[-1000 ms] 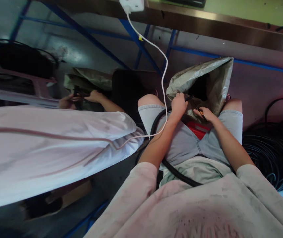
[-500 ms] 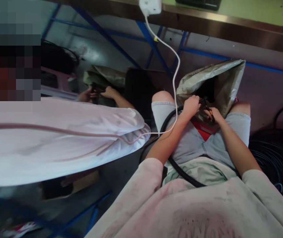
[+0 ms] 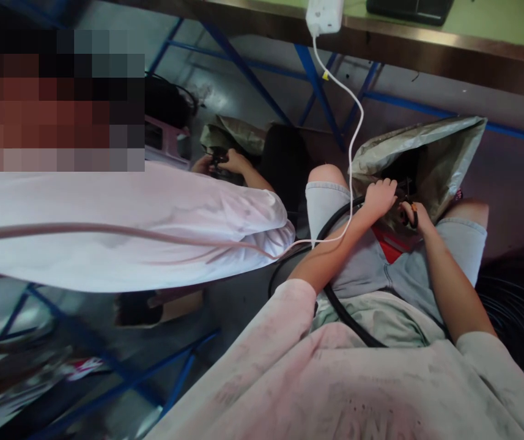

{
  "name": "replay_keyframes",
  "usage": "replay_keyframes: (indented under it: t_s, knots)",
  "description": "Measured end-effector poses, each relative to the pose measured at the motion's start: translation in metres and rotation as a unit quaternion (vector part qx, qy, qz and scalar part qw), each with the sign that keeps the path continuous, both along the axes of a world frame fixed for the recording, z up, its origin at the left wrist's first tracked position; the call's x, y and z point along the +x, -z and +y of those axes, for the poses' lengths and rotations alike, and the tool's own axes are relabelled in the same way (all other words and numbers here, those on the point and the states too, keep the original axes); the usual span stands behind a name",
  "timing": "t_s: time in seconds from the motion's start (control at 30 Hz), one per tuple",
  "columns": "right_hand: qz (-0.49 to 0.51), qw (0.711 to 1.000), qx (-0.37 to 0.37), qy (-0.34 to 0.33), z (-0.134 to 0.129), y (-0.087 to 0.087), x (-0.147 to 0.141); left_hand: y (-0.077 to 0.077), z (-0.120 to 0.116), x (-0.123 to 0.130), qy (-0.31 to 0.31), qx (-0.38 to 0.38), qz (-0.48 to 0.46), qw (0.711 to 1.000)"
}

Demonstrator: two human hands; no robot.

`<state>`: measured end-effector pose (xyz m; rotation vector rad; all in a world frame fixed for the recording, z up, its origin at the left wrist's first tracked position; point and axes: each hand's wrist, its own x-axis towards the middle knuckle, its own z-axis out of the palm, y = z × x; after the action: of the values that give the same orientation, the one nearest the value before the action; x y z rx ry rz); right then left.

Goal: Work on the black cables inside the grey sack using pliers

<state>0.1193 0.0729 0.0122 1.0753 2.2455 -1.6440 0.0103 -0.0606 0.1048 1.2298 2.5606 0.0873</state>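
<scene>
Curving away from the left grip (image 3: 381, 197) is black hose (image 3: 348, 319).

Lettering (image 3: 362, 425) on the shirt (image 3: 330, 379) (partly cut off) is unreadable

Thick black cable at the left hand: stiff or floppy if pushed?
The black cable probably bends springily rather than flopping: its visible stretches curve smoothly, without kinks. It's likely heavier than the white cord, being much thicker. Its round look suggests it may roll or twist.
</scene>
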Motion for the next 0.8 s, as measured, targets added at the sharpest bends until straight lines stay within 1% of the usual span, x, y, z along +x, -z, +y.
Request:
replay_keyframes:
  t_s: [0.13, 0.23, 0.37, 0.6, 0.8]
  knots:
    - [0.014, 1.0, 0.003, 0.015, -0.002, -0.006, 0.001, 0.001, 0.001, 0.0, -0.024, -0.011, -0.011, 1.0]
    - [0.01, 1.0, 0.022, 0.017, -0.003, -0.007, 0.002, 0.005, 0.002, -0.002, -0.027, -0.022, -0.021, 0.999]
    - [0.011, 0.999, 0.032, 0.028, 0.0, 0.0, 0.003, 0.009, 0.004, -0.005, -0.01, -0.02, -0.019, 1.0]
    - [-0.004, 0.998, -0.011, 0.068, 0.002, 0.011, 0.002, 0.015, 0.009, -0.003, -0.006, -0.009, -0.026, 1.0]
    - [-0.003, 0.995, -0.015, 0.096, 0.001, 0.02, 0.001, 0.018, 0.013, 0.001, -0.008, -0.011, -0.036, 0.999]
